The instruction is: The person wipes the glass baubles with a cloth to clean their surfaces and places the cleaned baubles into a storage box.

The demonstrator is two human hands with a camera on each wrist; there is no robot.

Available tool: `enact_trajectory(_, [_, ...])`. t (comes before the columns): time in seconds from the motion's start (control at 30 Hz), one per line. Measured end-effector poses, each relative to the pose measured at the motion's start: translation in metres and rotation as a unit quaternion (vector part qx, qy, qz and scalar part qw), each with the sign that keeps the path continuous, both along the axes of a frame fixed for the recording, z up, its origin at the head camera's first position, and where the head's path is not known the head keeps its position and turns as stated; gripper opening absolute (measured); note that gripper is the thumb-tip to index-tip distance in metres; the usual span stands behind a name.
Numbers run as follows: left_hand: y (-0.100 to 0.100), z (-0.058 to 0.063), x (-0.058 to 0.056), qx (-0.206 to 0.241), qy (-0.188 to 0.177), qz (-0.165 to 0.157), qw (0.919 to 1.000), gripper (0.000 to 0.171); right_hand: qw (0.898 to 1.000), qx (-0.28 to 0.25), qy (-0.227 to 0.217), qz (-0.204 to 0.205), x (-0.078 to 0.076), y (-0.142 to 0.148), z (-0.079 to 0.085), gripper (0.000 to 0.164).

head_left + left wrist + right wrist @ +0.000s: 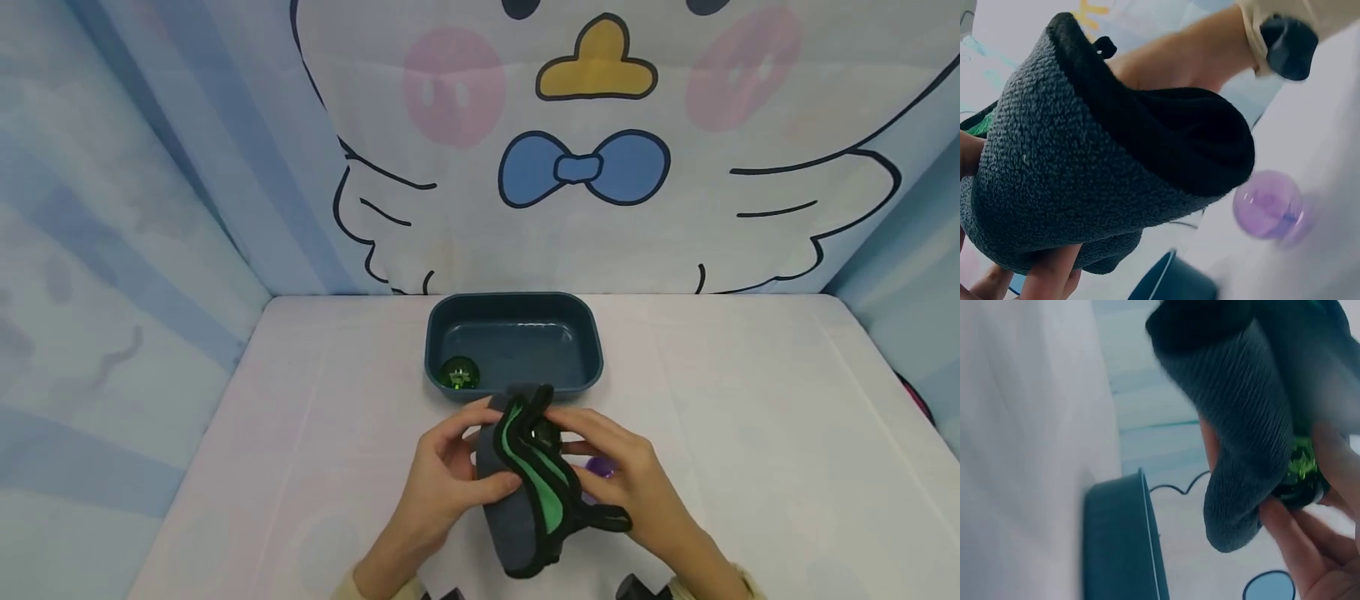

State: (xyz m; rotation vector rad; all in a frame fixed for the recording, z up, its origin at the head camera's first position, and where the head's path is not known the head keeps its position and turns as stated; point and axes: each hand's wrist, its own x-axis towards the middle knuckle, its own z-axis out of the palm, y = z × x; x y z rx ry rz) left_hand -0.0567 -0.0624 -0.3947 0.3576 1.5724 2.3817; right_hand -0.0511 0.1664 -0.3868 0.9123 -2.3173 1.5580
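A folded dark grey-blue cloth (504,521) with black edging and a green patterned side is held up over the table. My left hand (453,467) grips it, thumb on the near face and fingers behind. The fingers of my right hand (618,467) pinch a clear green ball (1302,472) against the cloth, which partly wraps and hides it. In the left wrist view, the cloth's woven outer face (1054,156) fills much of the picture. A clear purple ball (1267,205) rests on the table, partly covered by my right hand in the head view.
Just beyond my hands stands a dark teal basin (592,367). A second green ball (459,372) lies in its near left corner. The white table (750,417) meets a printed cloth backdrop (585,242) at its far edge, with blue-white curtains (90,292) at the sides.
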Motion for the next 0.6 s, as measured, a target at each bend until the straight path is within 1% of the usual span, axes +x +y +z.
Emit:
enact_trajectory(0.13, [-0.0021,0.0015,-0.0004,-0.017,0.012,0.009,0.9997,0.054,0.999,0.008,-0.028,-0.027,0.0034,-0.0052,0.0010,0.058])
enact_trajectory(0.23, [-0.0004,0.0033,-0.0013,-0.010,0.002,0.011,0.9999,0.058,0.998,0.013,-0.041,-0.042,0.0045,-0.0071,0.0029,0.057])
enact_trajectory(0.3, [0.0006,0.0034,-0.0020,-0.001,-0.006,0.012,0.9999,0.061,0.999,0.003,-0.020,-0.041,0.0033,-0.0078,0.0033,0.060])
enact_trajectory(0.4, [0.0016,0.0026,-0.0020,0.015,-0.017,0.008,0.9997,0.064,0.999,0.001,0.030,-0.036,0.0018,-0.0057,0.0046,0.064])
enact_trajectory(0.47, [0.0015,0.0017,-0.0019,0.026,-0.017,0.005,0.9995,0.063,0.998,0.006,0.063,-0.022,0.0013,-0.0032,0.0049,0.057])
enact_trajectory(0.57, [0.0006,0.0007,-0.0011,0.041,-0.010,-0.006,0.9991,0.061,0.997,0.021,0.079,-0.001,0.0018,-0.0002,0.0052,0.042])
enact_trajectory(0.6, [0.0003,0.0006,-0.0008,0.044,-0.004,-0.010,0.9990,0.060,0.996,0.022,0.086,0.005,0.0015,0.0004,0.0051,0.040])
